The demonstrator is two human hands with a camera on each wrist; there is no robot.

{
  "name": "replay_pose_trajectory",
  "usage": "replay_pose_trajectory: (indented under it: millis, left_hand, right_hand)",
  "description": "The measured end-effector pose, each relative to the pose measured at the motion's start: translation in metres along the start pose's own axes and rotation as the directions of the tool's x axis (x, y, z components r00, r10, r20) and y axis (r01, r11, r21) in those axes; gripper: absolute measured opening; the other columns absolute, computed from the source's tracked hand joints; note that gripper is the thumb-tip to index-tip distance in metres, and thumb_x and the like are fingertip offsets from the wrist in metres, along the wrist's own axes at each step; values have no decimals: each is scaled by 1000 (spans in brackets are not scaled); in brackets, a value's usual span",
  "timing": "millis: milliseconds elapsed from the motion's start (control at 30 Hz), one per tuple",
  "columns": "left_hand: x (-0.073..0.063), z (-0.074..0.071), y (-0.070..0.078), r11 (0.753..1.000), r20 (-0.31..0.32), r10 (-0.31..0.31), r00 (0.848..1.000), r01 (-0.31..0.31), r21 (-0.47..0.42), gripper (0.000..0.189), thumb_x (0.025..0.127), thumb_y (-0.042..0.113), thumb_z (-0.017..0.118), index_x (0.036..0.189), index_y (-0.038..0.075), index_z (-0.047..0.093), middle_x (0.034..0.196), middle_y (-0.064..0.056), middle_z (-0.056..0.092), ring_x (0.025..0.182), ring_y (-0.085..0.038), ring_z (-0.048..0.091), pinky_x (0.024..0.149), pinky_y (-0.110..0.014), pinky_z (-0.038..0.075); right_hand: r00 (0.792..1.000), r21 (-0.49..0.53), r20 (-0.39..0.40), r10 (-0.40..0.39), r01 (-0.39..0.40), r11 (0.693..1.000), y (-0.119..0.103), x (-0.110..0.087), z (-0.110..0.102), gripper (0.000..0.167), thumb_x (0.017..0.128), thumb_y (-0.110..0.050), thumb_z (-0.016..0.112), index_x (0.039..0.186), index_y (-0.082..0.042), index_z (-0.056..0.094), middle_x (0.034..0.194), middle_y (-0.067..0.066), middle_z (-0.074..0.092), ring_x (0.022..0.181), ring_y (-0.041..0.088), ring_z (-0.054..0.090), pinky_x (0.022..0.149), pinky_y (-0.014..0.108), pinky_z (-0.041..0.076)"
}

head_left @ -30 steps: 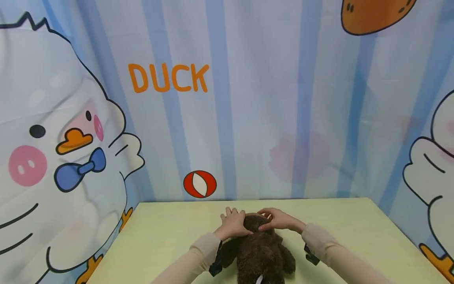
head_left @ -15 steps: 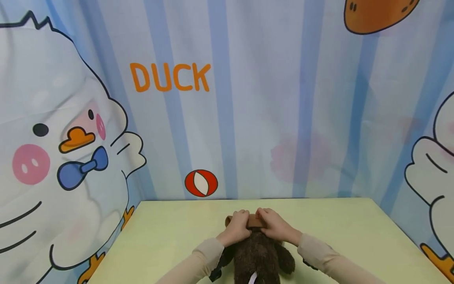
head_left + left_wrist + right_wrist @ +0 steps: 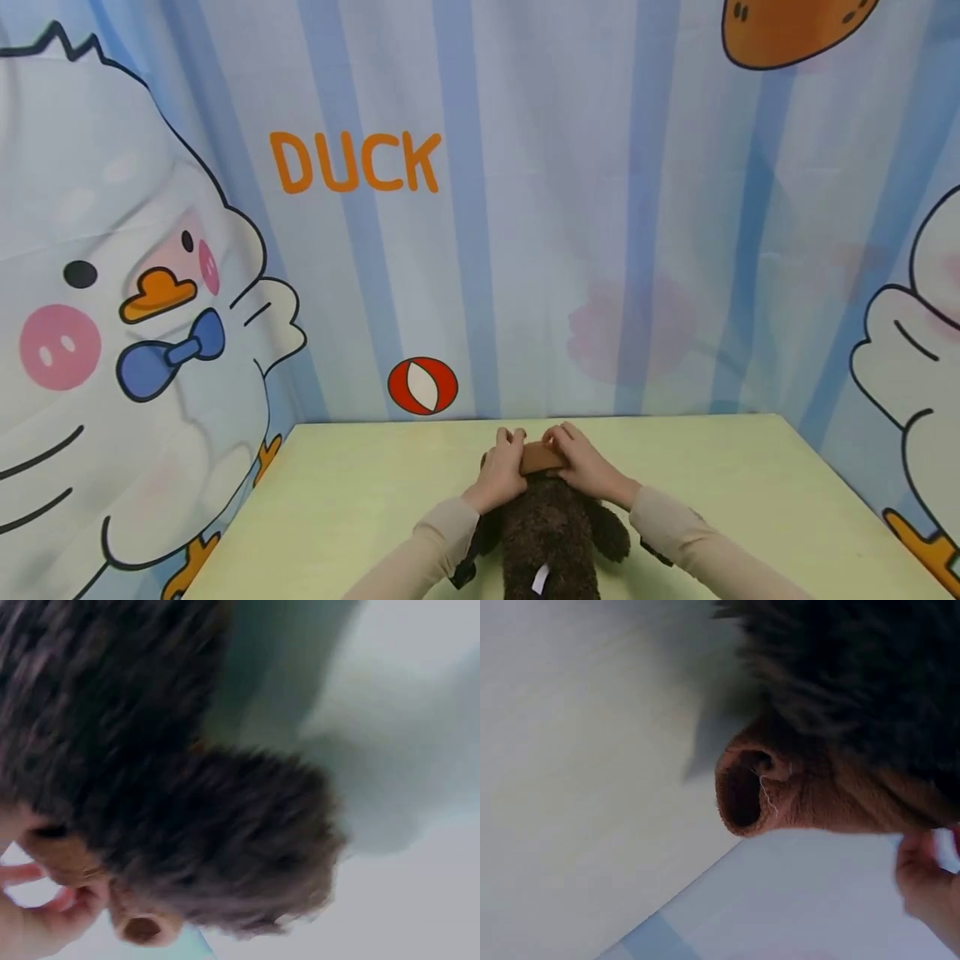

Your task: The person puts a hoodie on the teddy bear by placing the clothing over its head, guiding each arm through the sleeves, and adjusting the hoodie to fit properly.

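Note:
A dark brown furry plush toy (image 3: 547,533) lies lengthwise on the table, its back up and a small white tag (image 3: 540,577) showing. Along its far end runs a smooth, lighter brown fabric band (image 3: 538,458). My left hand (image 3: 501,473) grips the left side of that end, thumb on the near side. From the right, my right hand (image 3: 588,468) holds the same band with bent fingers. In the right wrist view, the brown fabric (image 3: 817,787) curls into a hollow, ear-like fold. Fingers (image 3: 71,907) pinch the brown fabric in the left wrist view. The toy's front is hidden.
The pale yellow table (image 3: 360,500) reaches back to a blue-striped curtain (image 3: 555,208) printed with cartoon ducks. Both forearms, in beige sleeves (image 3: 675,525), come in from the front edge on either side of the toy.
The toy's far end has tipped, so the smooth brown band now shows where dark fur did. My left fingers, spread before, have curled onto it, and the hands have drawn slightly closer together.

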State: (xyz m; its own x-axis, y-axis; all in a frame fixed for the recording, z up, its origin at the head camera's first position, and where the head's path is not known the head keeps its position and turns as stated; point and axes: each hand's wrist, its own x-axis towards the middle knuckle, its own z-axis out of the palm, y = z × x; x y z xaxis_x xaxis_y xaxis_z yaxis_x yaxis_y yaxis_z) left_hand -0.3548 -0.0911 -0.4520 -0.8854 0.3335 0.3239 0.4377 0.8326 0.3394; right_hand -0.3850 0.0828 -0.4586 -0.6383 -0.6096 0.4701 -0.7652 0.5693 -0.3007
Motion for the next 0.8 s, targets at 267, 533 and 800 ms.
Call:
replay_pose_trajectory:
  millis: [267,533,800]
  left_hand:
    - [9,-3,0,993,174,-82,981,67,95,47,69,9,69,110,3,47,102,-14,54,94,-31,48,78,-46,40]
    - [6,8,-3,999,191,-26,981,19,40,49,67,8,70,109,2,44,95,-12,49,76,-20,48,59,-29,40]
    - [0,21,-1,983,51,97,994,-104,152,35,68,7,69,101,8,56,87,-4,59,70,-14,53,53,-24,41]
  right_hand:
    - [936,113,273,223,-262,959,2,12,-4,64,74,-12,70,128,5,40,110,19,55,91,28,55,74,40,45]
    - [949,20,249,193,-204,979,-3,8,3,39,65,8,64,103,2,55,86,11,53,69,16,43,59,29,35]
    - [991,-38,119,69,-65,997,-8,-1,9,36,66,5,67,98,-9,58,83,3,58,68,11,48,57,23,39]
